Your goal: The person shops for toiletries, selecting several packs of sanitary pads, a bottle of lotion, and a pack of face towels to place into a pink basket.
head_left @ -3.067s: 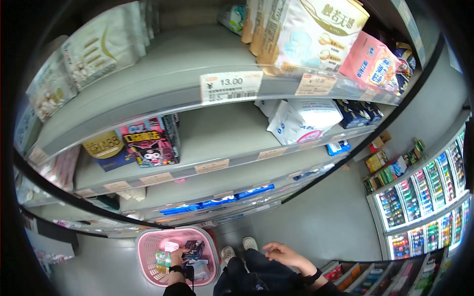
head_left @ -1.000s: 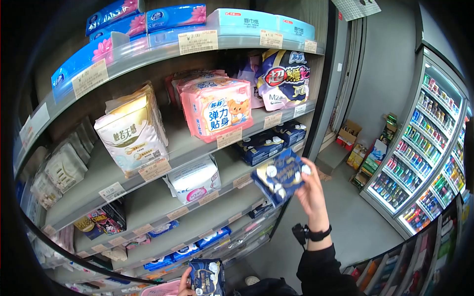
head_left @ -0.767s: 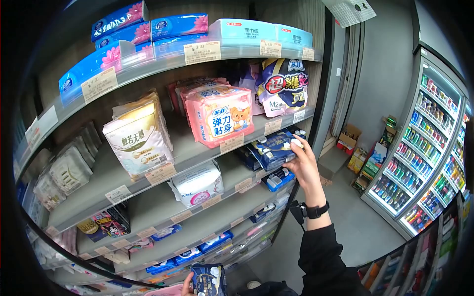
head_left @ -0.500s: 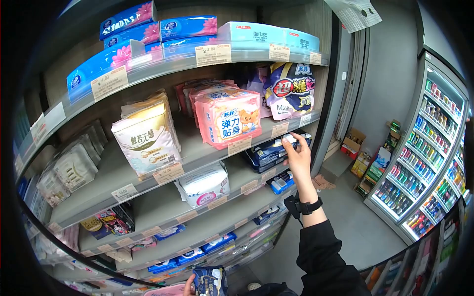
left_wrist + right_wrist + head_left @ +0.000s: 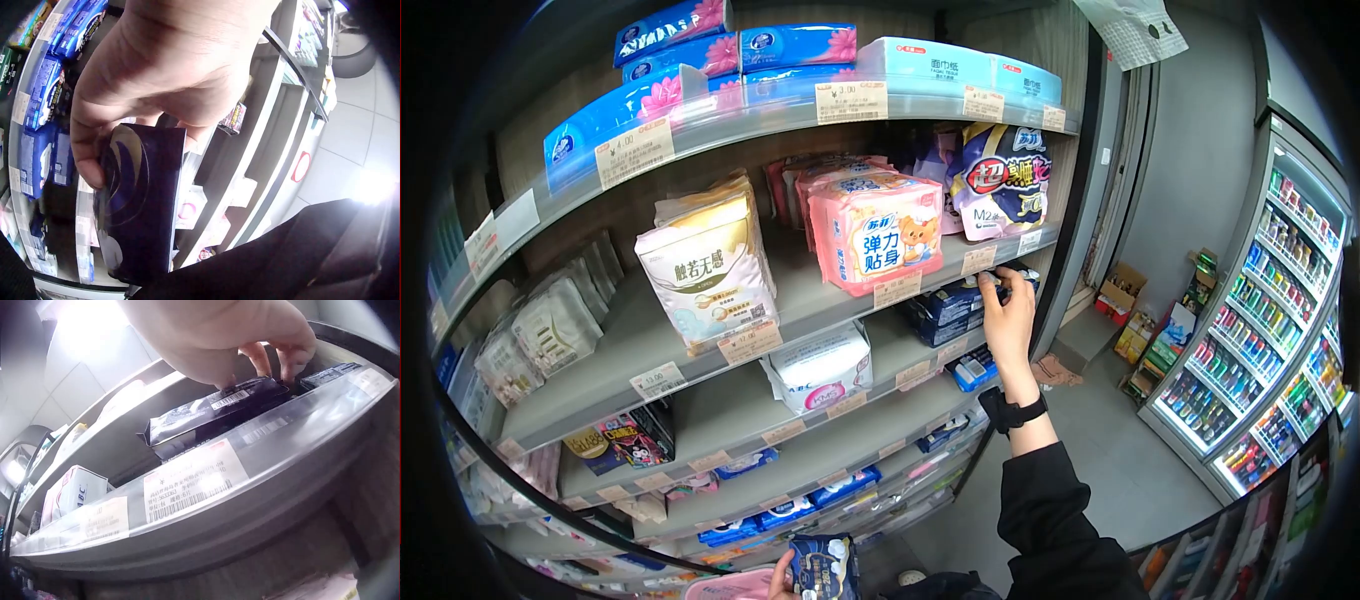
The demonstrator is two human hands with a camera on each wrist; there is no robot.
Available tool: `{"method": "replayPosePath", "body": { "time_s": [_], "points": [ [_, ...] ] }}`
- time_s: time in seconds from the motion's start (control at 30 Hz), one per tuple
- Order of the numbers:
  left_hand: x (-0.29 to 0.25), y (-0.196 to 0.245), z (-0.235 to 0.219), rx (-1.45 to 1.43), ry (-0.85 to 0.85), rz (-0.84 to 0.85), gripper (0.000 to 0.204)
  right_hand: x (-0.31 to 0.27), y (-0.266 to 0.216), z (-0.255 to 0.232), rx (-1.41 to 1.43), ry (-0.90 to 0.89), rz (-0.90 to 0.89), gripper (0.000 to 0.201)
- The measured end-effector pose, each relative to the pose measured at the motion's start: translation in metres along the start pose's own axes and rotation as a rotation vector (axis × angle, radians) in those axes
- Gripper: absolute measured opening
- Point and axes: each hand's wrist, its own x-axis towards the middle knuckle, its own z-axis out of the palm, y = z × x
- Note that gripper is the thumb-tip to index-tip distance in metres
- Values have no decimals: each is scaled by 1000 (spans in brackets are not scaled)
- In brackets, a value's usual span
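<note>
On the right end of the middle shelf lie dark blue packs of sanitary pads (image 5: 945,312). Over them reaches my right hand (image 5: 1008,318). The right wrist view shows its thumb and curled fingers around the end of the upper pack (image 5: 206,415), which lies flat behind the clear shelf lip. Low in the head view, my left hand (image 5: 781,578) grips another dark blue pack of sanitary pads (image 5: 825,567) by its side. Up close in the left wrist view, thumb and fingers pinch that pack (image 5: 147,206) from above.
A pink basket (image 5: 725,584) shows partly at the bottom. Above the right hand, the shelf edge with price tags (image 5: 898,289) carries pink packs (image 5: 880,235) and a purple pack (image 5: 1005,190). A white ABC pack (image 5: 820,370) sits to the left. A drinks fridge (image 5: 1250,330) stands at right.
The left hand has come up from the basket with a dark blue pack. The right hand has carried another one onto the middle shelf. The view has turned to the right.
</note>
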Motion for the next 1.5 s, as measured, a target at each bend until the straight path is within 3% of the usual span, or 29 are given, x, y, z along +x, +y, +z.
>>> {"method": "replayPosePath", "body": {
  "time_s": [0.07, 0.2, 0.27, 0.3, 0.37, 0.4, 0.43, 0.5, 0.57, 0.67, 0.77, 1.0, 1.13, 1.23, 1.3, 1.33, 1.4, 1.5],
  "points": [
    [0, 0, 3, 10, -17, 17, 65, -6, -8, -7, 0, 50, -22, 31],
    [4, 1, 4, 34, -43, 60, 65, -42, -22, -33, 262, -107, -57, 24],
    [9, 2, 3, 52, -60, 81, 65, -81, -30, -44, 417, -381, 1, 24],
    [11, 5, 4, 64, -73, 94, 65, -102, -39, -55, 395, -618, 17, 27],
    [17, 12, 7, 88, -104, 126, 65, -150, -44, -64, 610, -1059, 211, 36],
    [21, 16, 9, 101, -121, 141, 65, -173, -47, -66, 593, -1184, 131, 44],
    [25, 20, 10, 115, -140, 155, 65, -194, -53, -69, 570, -1372, 262, 54],
    [32, 28, 12, 146, -181, 176, 65, -230, -62, -71, 589, -1556, 302, 70],
    [40, 37, 14, 178, -232, 197, 66, -268, -63, -71, 708, -1513, 259, 75],
    [55, 48, 19, 214, -321, 232, 66, -289, -70, -77, 736, -1567, 559, 62],
    [69, 54, 25, 237, -414, 262, 66, -275, -101, -103, 683, -1437, 495, 56],
    [86, 54, 41, 289, -595, 300, 66, -280, -89, -127, 631, -1314, 519, 57],
    [97, 53, 66, 314, -650, 354, 66, -259, -79, -132, 583, -1338, 548, 58],
    [104, 48, 85, 339, -665, 391, 66, -249, -60, -131, 623, -1321, 449, 61],
    [105, 41, 102, 350, -660, 419, 66, -231, -49, -129, 739, -1162, 184, 61],
    [107, 37, 112, 353, -655, 436, 66, -221, -43, -129, 745, -1178, 180, 61],
    [110, 28, 135, 357, -642, 469, 66, -198, -29, -131, 621, -1096, 0, 53],
    [103, 7, 160, 373, -597, 480, 67, -175, 25, -124, 611, -1034, -131, 52]
  ]
}}
